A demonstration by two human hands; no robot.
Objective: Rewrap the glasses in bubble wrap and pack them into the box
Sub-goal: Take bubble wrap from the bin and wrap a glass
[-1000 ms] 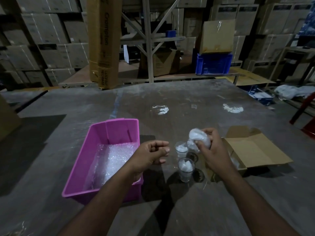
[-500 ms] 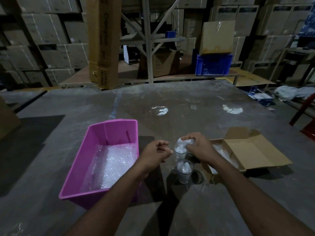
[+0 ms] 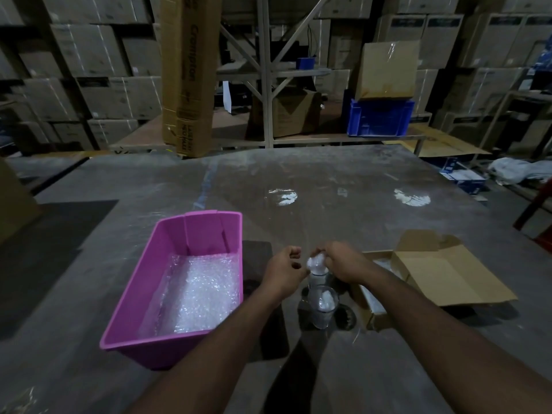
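Observation:
Two clear glasses stand on the grey table between my hands. The near glass [image 3: 322, 306] has white wrap stuffed inside. The far glass [image 3: 317, 279] is partly hidden behind it. My right hand [image 3: 343, 262] pinches a wad of white bubble wrap [image 3: 316, 262] at the far glass's mouth. My left hand [image 3: 285, 268] hovers beside the wad with curled fingers and holds nothing I can see. An open cardboard box [image 3: 448, 273] lies to the right, with white wrap inside it.
A pink plastic bin [image 3: 167, 264] lined with bubble wrap stands on the table to the left. Beyond the table's far edge are shelves of cartons, a tall upright carton [image 3: 188, 76] and a blue crate [image 3: 379, 118].
My right hand brought the wad of wrap down from the air to the top of the far glass. My left hand moved closer to it.

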